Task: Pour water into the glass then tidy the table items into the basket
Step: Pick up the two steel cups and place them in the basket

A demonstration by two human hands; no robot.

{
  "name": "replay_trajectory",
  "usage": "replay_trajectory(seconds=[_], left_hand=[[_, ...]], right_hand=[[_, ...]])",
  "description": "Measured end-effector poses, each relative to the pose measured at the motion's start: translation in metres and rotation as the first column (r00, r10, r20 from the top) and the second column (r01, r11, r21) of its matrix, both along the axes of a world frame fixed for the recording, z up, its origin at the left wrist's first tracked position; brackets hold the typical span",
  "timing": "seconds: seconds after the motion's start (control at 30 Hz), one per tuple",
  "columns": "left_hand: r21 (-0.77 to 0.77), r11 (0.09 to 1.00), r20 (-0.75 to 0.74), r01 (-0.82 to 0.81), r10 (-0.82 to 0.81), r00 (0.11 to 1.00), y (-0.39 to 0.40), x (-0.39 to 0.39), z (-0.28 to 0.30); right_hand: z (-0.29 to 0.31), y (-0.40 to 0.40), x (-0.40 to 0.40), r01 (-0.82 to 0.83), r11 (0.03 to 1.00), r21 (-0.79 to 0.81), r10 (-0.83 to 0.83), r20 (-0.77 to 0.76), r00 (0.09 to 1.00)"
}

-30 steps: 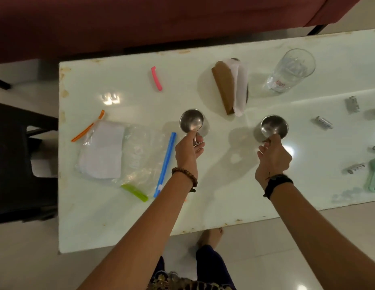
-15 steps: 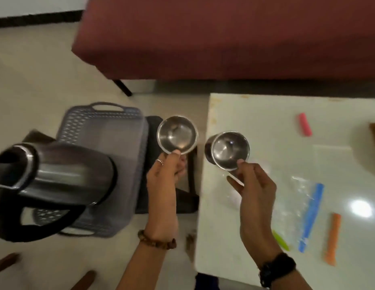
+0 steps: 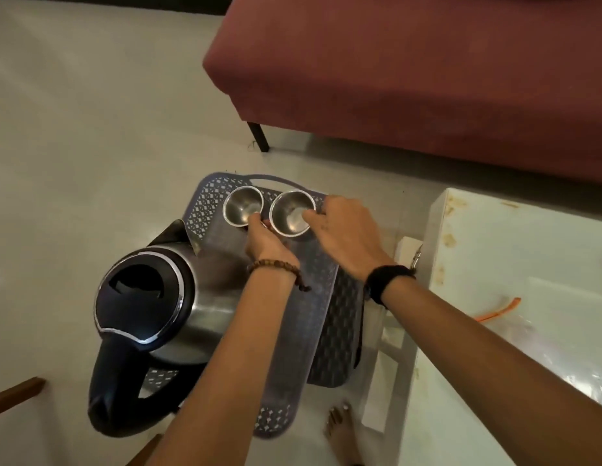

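A grey perforated plastic basket (image 3: pixel 209 203) stands on a dark stool left of the white table (image 3: pixel 494 264). My left hand (image 3: pixel 267 242) grips the rim of a small steel cup (image 3: pixel 240 205), held low at the basket's far end. Beside it my right hand (image 3: pixel 346 233) grips a second steel cup (image 3: pixel 291 211) by its rim, also over the far end. I cannot tell whether the cups touch the basket floor. A steel electric kettle (image 3: pixel 158 307) with black lid and handle lies in the basket's near left part. The glass is out of view.
A dark red sofa (image 3: pixel 410 72) fills the upper right, one black leg (image 3: pixel 259 136) on the pale floor. An orange clip (image 3: pixel 498 309) and a clear bag (image 3: pixel 568 364) lie on the table at the right. My bare foot (image 3: pixel 341 432) is below the basket.
My view swung left from the table to the basket. Both hands carried the steel cups off the table and down over the basket's far end.
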State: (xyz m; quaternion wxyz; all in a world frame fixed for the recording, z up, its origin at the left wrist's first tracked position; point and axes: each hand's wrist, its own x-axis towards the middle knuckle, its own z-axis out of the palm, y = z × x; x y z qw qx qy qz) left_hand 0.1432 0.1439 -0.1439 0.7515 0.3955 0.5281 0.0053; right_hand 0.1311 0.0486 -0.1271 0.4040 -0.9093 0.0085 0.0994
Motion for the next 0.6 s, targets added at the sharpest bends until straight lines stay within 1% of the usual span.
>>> replay_trajectory(seconds=[0.07, 0.13, 0.2, 0.3, 0.37, 0.47, 0.5, 0.53, 0.57, 0.6], left_hand=[[0.024, 0.999, -0.016, 0.034, -0.034, 0.999, 0.008, 0.009, -0.011], [0.06, 0.994, -0.035, 0.092, -0.09, 0.995, 0.014, 0.013, -0.019], [0.098, 0.987, -0.045, 0.13, -0.126, 0.991, 0.019, 0.014, -0.026], [0.213, 0.959, -0.092, 0.185, -0.169, 0.981, 0.019, 0.008, -0.036], [0.256, 0.947, -0.099, 0.195, -0.175, 0.98, 0.014, 0.001, -0.038], [0.358, 0.905, -0.1, 0.229, -0.207, 0.973, 0.0, -0.014, -0.025], [0.425, 0.87, -0.084, 0.249, -0.236, 0.968, -0.009, -0.023, -0.019], [0.529, 0.808, -0.034, 0.258, -0.284, 0.958, -0.018, -0.036, -0.012], [0.657, 0.708, 0.026, 0.26, -0.366, 0.93, -0.028, -0.051, -0.004], [0.766, 0.582, 0.057, 0.273, -0.484, 0.873, -0.048, -0.071, 0.003]], right_hand=[[-0.01, 0.009, 0.006, -0.036, 0.993, -0.112, 0.032, -0.038, 0.999], [-0.018, 0.016, 0.011, -0.038, 0.986, -0.163, 0.027, -0.067, 0.997], [-0.022, 0.019, 0.013, -0.03, 0.98, -0.195, 0.014, -0.085, 0.996], [-0.025, 0.017, 0.013, -0.05, 0.964, -0.261, 0.025, -0.1, 0.995], [-0.025, 0.015, 0.01, -0.064, 0.953, -0.295, 0.039, -0.09, 0.995], [-0.02, 0.009, 0.0, -0.055, 0.958, -0.28, 0.046, -0.039, 0.998], [-0.018, 0.003, -0.008, -0.035, 0.969, -0.243, 0.034, -0.006, 0.999], [-0.015, -0.005, -0.018, -0.006, 0.982, -0.191, 0.012, 0.03, 0.999], [-0.013, -0.012, -0.029, 0.025, 0.99, -0.142, -0.016, 0.067, 0.998], [-0.011, -0.029, -0.047, 0.072, 0.992, -0.101, -0.063, 0.092, 0.994]])
